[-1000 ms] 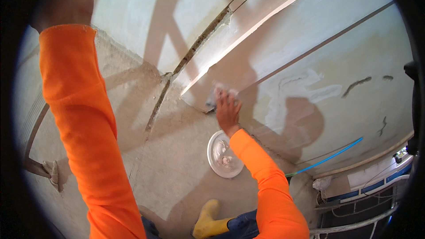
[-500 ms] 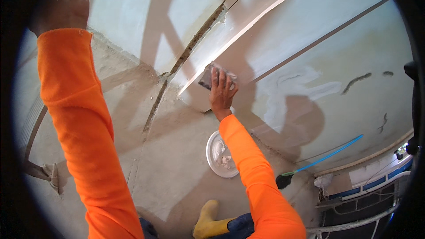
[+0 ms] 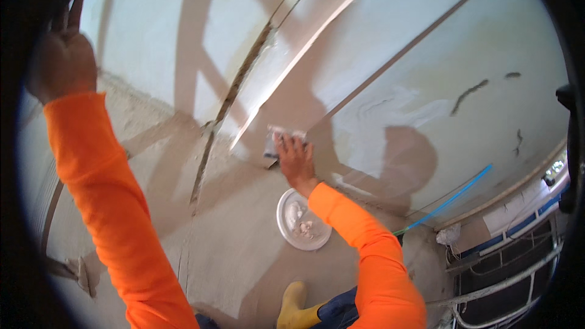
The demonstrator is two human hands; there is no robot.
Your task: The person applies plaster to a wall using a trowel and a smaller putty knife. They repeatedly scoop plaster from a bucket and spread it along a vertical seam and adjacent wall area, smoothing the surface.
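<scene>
In my right hand (image 3: 297, 161) is a flat, rectangular grey putty scraper (image 3: 271, 145), pressed to the pale wall (image 3: 365, 42) just above the floor, beside the corner. Fingers are spread over the blade. Below that hand, a round white lid (image 3: 281, 222) with lumps of pinkish-white putty (image 3: 297, 214) lies on the floor, partly covered by my orange sleeve. My left hand (image 3: 64, 64) is raised at the upper left, closed around something dark and bar-like that is mostly lost at the picture's edge.
A cut groove (image 3: 244, 73) runs down the wall and on into the concrete floor (image 3: 231, 237). Wet white patches (image 3: 381, 116) mark the wall at right. A blue stick (image 3: 454, 198) leans there. Metal scaffold frames (image 3: 506, 286) stand lower right. My yellow boot (image 3: 294, 304) is below.
My right hand and the scraper have moved down the wall toward the floor. The view has shifted, and my left hand shows lower and further left, still closed.
</scene>
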